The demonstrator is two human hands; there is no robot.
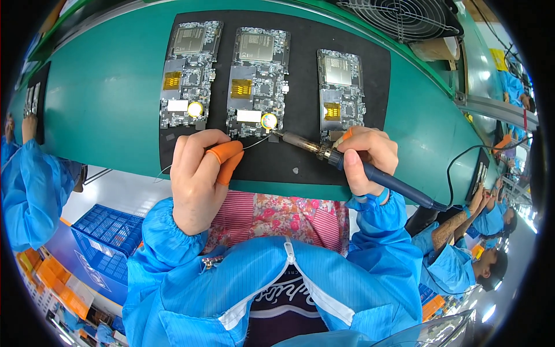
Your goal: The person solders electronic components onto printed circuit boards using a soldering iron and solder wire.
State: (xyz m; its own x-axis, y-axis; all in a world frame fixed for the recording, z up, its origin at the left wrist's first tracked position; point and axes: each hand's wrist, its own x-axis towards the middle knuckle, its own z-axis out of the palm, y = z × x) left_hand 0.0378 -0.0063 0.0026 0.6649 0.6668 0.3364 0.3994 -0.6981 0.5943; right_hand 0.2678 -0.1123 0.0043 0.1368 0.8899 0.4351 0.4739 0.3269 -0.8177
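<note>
Head | left hand (199,179) partly hides wire (257,142) | soldering iron (381,178): tip contact unclear

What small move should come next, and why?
Probably feed the wire slightly toward the tip of the soldering iron: the left hand holds the wire, its end close to that tip, and the right hand holds the iron near the round part on the middle board. Whether wire and tip touch is unclear.

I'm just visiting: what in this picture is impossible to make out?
Head view: the middle of the thin wire, hidden by the left hand.
Head view: whether the tip of the soldering iron touches the middle circuit board; too small to tell.
Head view: the far side of the fan, cut off by the top edge.
</note>
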